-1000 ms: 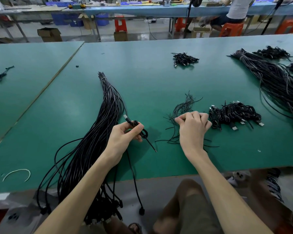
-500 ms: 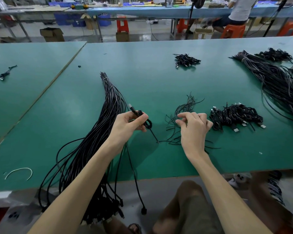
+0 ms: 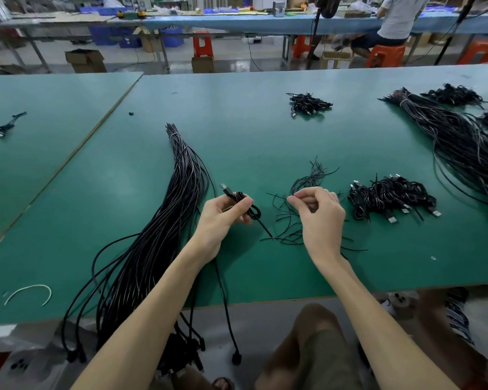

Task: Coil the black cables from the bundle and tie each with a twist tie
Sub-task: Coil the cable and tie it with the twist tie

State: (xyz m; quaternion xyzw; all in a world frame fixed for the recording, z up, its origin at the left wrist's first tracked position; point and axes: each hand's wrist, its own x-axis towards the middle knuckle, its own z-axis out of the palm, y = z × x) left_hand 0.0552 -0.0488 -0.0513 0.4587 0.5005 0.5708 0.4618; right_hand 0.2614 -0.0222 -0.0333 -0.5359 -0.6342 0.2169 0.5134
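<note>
A long bundle of black cables (image 3: 164,229) lies on the green table (image 3: 237,130) to my left, its lower ends hanging over the front edge. My left hand (image 3: 223,218) grips a small coiled black cable (image 3: 243,202), its plug sticking up to the left and one end trailing down over the table edge. My right hand (image 3: 319,212) hovers above the loose pile of black twist ties (image 3: 307,181), thumb and forefinger pinched together on what looks like a thin tie. A heap of tied coiled cables (image 3: 389,195) sits to the right.
A second long cable bundle (image 3: 457,139) lies at the far right with more coils (image 3: 451,94) beyond it. A small heap of coils (image 3: 307,104) sits farther back. A white tie (image 3: 28,294) lies near the front left edge. A second table (image 3: 40,108) adjoins on the left.
My right hand has lifted off the twist tie pile with fingers pinched. My left hand has raised the coiled cable up and to the right.
</note>
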